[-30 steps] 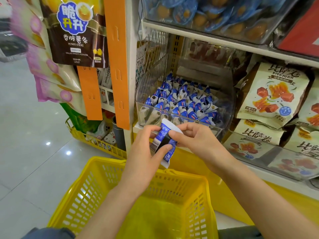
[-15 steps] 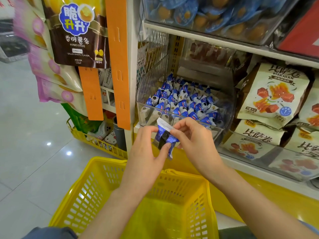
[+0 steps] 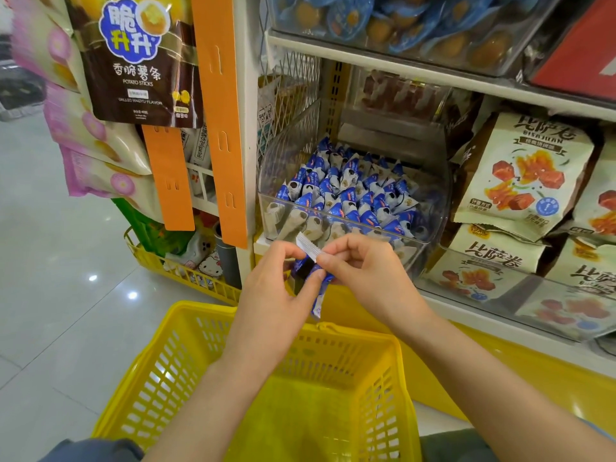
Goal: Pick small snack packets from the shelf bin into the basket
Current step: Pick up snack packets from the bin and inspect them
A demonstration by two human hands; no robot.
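Pinched between left hand and right hand, a small blue-and-white foil packet has tipped toward the yellow plastic basket, undropped.

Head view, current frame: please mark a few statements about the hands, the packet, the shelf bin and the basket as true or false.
1. The left hand and the right hand both pinch one small blue-and-white foil snack packet. True.
2. That packet already lies inside the yellow plastic basket. False: it is in the hands, above the basket's far rim.
3. The clear plastic shelf bin holds many blue-and-white packets. True.
4. The right hand reaches into the bin. False: it is outside the bin, in front of its front wall, with its fingers on the packet.
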